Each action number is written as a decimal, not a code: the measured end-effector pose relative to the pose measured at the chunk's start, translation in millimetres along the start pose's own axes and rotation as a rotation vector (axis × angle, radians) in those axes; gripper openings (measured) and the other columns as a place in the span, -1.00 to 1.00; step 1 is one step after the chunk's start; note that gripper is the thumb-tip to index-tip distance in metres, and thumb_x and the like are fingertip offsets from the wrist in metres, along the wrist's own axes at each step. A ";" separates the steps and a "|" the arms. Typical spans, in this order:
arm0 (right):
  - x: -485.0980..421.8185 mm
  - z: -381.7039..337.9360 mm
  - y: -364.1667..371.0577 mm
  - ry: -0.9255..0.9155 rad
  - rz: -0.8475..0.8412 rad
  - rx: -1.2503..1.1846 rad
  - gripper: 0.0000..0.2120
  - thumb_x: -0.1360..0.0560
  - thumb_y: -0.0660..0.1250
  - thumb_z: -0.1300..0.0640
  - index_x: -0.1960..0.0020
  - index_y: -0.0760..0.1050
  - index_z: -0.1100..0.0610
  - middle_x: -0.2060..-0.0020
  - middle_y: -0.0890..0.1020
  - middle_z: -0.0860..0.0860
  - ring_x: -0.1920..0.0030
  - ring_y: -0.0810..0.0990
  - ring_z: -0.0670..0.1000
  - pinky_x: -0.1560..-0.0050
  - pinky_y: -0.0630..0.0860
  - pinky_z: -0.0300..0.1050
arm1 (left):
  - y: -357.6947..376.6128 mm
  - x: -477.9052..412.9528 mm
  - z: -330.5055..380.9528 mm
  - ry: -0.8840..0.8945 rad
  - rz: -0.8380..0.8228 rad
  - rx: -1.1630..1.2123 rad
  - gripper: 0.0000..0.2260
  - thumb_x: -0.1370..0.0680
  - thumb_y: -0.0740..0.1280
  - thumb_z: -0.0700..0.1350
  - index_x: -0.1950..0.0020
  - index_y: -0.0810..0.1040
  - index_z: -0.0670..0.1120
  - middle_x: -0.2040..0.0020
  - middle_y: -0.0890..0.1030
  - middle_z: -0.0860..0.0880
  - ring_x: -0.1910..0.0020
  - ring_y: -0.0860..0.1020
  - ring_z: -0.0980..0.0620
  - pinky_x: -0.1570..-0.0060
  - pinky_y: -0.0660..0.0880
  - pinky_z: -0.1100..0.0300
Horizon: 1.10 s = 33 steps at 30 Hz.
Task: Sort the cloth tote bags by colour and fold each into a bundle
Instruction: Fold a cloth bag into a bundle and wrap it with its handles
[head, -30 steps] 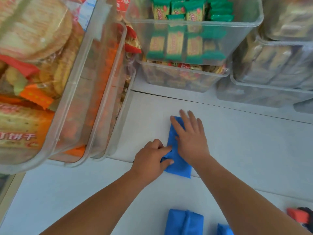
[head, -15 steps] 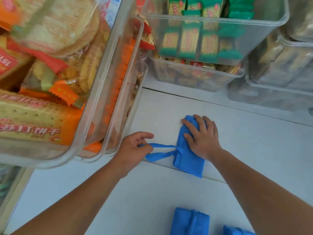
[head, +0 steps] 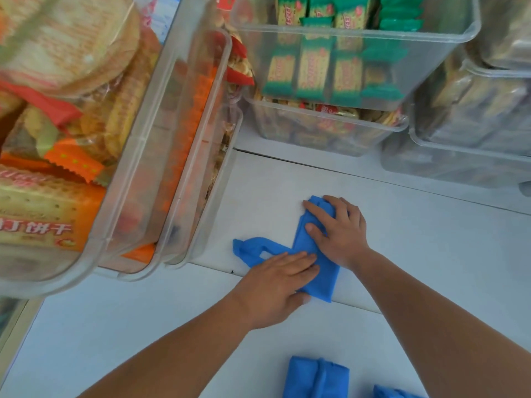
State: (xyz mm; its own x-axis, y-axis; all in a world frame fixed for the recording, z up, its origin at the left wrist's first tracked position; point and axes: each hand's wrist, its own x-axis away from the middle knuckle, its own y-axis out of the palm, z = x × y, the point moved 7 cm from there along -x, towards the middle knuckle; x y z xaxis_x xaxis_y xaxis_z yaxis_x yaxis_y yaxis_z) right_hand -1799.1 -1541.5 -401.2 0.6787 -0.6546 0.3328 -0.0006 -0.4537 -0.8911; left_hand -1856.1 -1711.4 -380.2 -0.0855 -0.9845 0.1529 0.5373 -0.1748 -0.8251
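A blue cloth tote bag [head: 321,271], folded into a narrow strip, lies on the white table [head: 431,254]. Its handles [head: 253,249] stretch out flat to the left. My right hand [head: 337,231] presses flat on the strip's far half. My left hand [head: 275,285] lies flat over the base of the handles and the strip's near half, fingers straight. A folded blue bundle [head: 314,379] sits near the bottom edge, and part of another blue bundle [head: 393,393] shows at the bottom right of it.
Clear plastic bins of packaged biscuits crowd the left [head: 138,156] and the back [head: 353,53]. More stacked clear bins [head: 471,133] stand at the back right. A seam in the table runs under the bag.
My left hand pulled the handles out to the left, let them go, and now lies flat on them. The right hand stayed pressing on the strip.
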 end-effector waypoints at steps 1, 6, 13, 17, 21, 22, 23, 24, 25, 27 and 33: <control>-1.6 0.7 -4.5 0.024 -0.022 -0.040 -0.50 -0.61 0.03 -0.28 -0.55 0.09 -0.41 -0.53 0.17 -0.17 -0.51 0.05 0.08 -0.54 -0.03 0.05 | 3.1 -1.3 -4.4 0.005 0.006 0.018 -0.50 -0.64 0.25 0.11 -0.57 0.35 0.01 -0.61 0.26 0.08 -0.60 0.15 0.13 -0.57 0.01 0.16; -11.2 31.7 -12.2 0.085 -0.174 -0.595 -0.41 -0.57 0.20 0.09 -0.49 0.22 -0.41 -0.46 0.36 -0.24 -0.48 0.27 -0.01 -0.55 0.18 0.04 | -0.8 -7.2 -13.5 0.007 0.093 0.130 -0.55 -0.59 0.38 0.06 -0.48 0.48 0.05 -0.53 0.38 0.13 -0.53 0.27 0.21 -0.51 0.20 0.22; -15.4 35.1 -32.0 -0.036 0.116 -0.578 -0.61 -0.56 0.40 0.25 -0.32 0.59 -0.08 -0.11 0.55 -0.20 -0.22 0.48 -0.01 -0.27 0.35 -0.32 | -23.0 -21.3 -14.1 -0.081 0.074 0.273 -0.63 -0.63 0.31 0.12 -0.42 0.52 0.09 -0.37 0.52 0.16 -0.39 0.40 0.20 -0.36 0.40 0.18; -11.4 41.8 -26.2 0.232 0.145 -0.982 -0.73 -0.43 0.56 0.25 -0.07 0.70 -0.01 0.01 0.70 -0.16 -0.08 0.65 -0.08 -0.14 0.60 -0.13 | -48.2 -40.5 -23.2 -0.243 0.025 0.326 -0.81 -0.64 0.24 0.17 -0.14 0.52 0.11 0.08 0.58 0.09 0.07 0.52 0.08 -0.02 0.53 -0.02; -3.3 40.6 -28.3 0.288 0.105 -1.173 -0.85 -0.45 0.54 0.25 0.00 0.72 0.08 0.04 0.74 -0.03 -0.04 0.71 0.05 -0.05 0.66 -0.05 | -56.1 -69.3 -25.2 -0.342 -0.098 0.401 -0.81 -0.64 0.27 0.14 0.07 0.45 0.05 0.27 0.51 0.03 0.24 0.50 -0.02 0.11 0.51 -0.01; -0.4 39.0 -29.2 0.284 0.072 -1.199 -0.91 -0.53 0.47 0.19 -0.02 0.71 0.08 0.01 0.74 -0.03 -0.06 0.70 0.04 -0.05 0.64 -0.08 | -56.0 -78.9 -24.1 -0.353 -0.121 0.394 -0.79 -0.63 0.27 0.14 0.12 0.43 0.06 0.28 0.49 0.05 0.24 0.48 -0.01 0.11 0.50 0.00; 2.8 37.5 -29.0 0.287 0.018 -1.215 -0.85 -0.62 0.36 0.07 -0.06 0.70 0.07 -0.04 0.73 -0.08 -0.10 0.68 -0.01 -0.06 0.61 -0.13 | -55.7 -88.5 -23.7 -0.366 -0.136 0.382 -0.77 -0.63 0.27 0.15 0.16 0.42 0.09 0.27 0.47 0.07 0.22 0.48 -0.01 0.10 0.50 0.01; 6.3 36.7 -27.5 0.293 -0.047 -1.238 -0.70 -0.68 0.22 -0.06 -0.11 0.69 0.04 -0.11 0.70 -0.16 -0.14 0.66 -0.09 -0.07 0.56 -0.21 | -56.1 -97.6 -23.8 -0.378 -0.140 0.362 -0.76 -0.63 0.27 0.16 0.20 0.40 0.12 0.26 0.47 0.09 0.19 0.49 -0.01 0.10 0.49 0.02; 9.8 37.9 -24.4 0.296 -0.096 -1.259 -0.56 -0.70 0.08 -0.16 -0.17 0.67 0.02 -0.17 0.66 -0.24 -0.18 0.62 -0.19 -0.09 0.51 -0.29 | -56.8 -106.0 -24.0 -0.381 -0.132 0.332 -0.75 -0.62 0.27 0.17 0.21 0.39 0.14 0.26 0.48 0.11 0.16 0.50 -0.02 0.11 0.48 0.03; 15.6 39.4 -20.7 0.285 -0.120 -1.302 -0.51 -0.69 0.00 -0.21 -0.28 0.61 -0.03 -0.24 0.60 -0.31 -0.22 0.57 -0.30 -0.12 0.47 -0.33 | -60.5 -120.8 -23.3 -0.367 -0.109 0.223 -0.79 -0.61 0.28 0.19 0.15 0.40 0.15 0.24 0.47 0.13 0.11 0.51 -0.02 0.18 0.42 0.09; 12.2 37.8 -20.3 0.202 0.219 -0.996 -0.83 -0.64 0.31 0.06 -0.22 0.57 -0.03 -0.14 0.62 -0.23 -0.13 0.57 -0.24 -0.13 0.49 -0.30 | -87.4 -126.1 -28.7 -0.425 0.112 -0.214 -0.51 -0.46 0.35 0.36 -0.08 0.40 -0.02 0.03 0.52 0.02 0.02 0.49 -0.04 0.09 0.44 0.04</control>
State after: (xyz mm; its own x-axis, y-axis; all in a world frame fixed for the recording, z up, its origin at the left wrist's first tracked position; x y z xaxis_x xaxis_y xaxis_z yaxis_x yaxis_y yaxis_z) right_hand -1763.0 -1517.4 -390.7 0.4551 -0.8304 0.3215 -0.7776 -0.5465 -0.3108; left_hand -1916.4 -1572.3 -342.9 0.3371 -0.9133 0.2287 0.3356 -0.1103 -0.9355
